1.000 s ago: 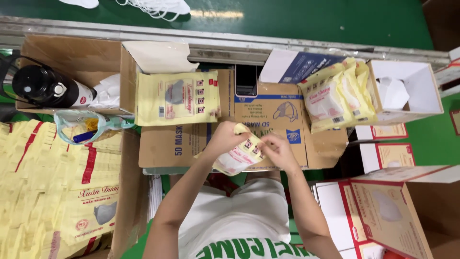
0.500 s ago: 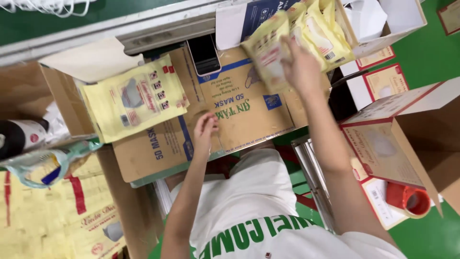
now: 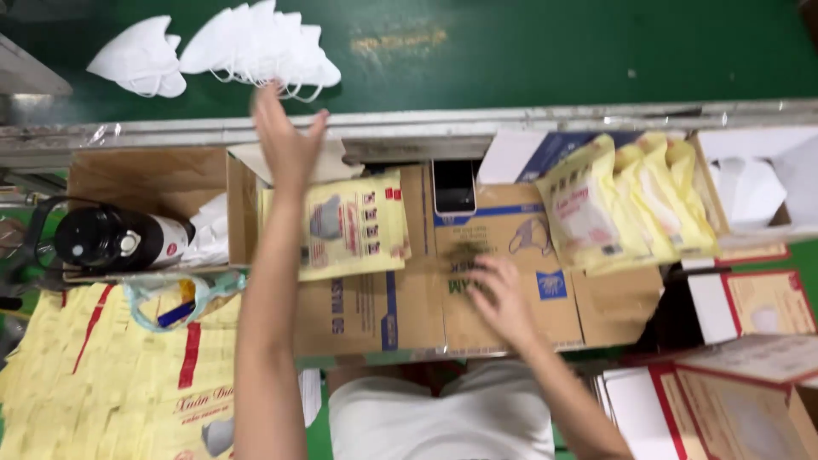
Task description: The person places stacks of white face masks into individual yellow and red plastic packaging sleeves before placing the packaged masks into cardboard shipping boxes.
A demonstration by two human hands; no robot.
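My left hand (image 3: pixel 285 136) is stretched forward with fingers apart, just below a pile of white masks (image 3: pixel 256 47) on the green belt (image 3: pixel 528 51). It holds nothing. My right hand (image 3: pixel 498 298) rests, blurred, palm down on the brown cardboard box (image 3: pixel 409 307) in front of me, fingers spread, empty. A yellow mask packet (image 3: pixel 354 226) lies on the box between my arms. Several filled yellow packets (image 3: pixel 626 204) stand upright in an open white box at the right.
A dark phone (image 3: pixel 454 187) lies on the cardboard box. A black flask (image 3: pixel 115 238) sits in a carton at the left. A stack of flat yellow bags (image 3: pixel 102 383) lies lower left. Red-and-white cartons (image 3: pixel 741 375) sit lower right. A metal rail (image 3: pixel 511 128) edges the belt.
The packet my hands held a second ago is gone from them. My right hand came back from the packets at the right onto the box. My left hand reached forward toward the masks.
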